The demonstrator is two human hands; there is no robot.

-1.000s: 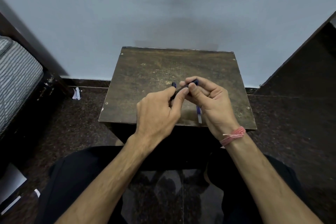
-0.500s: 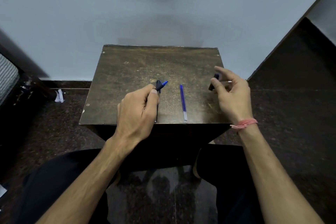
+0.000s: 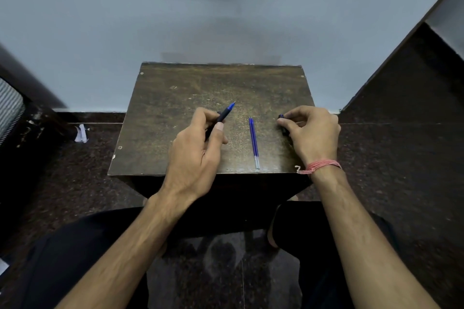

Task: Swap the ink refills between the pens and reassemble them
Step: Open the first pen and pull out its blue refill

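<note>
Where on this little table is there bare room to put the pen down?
Free: the table's far half, and left of the left hand. Crowded: near edge, where the refill lies between left and right hand.

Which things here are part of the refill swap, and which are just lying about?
Part of the job:
- pen in the left hand
- dark pen part in the right hand
- loose blue refills on the wooden table

Lying about:
- white scrap on the floor
- striped fabric at far left
</note>
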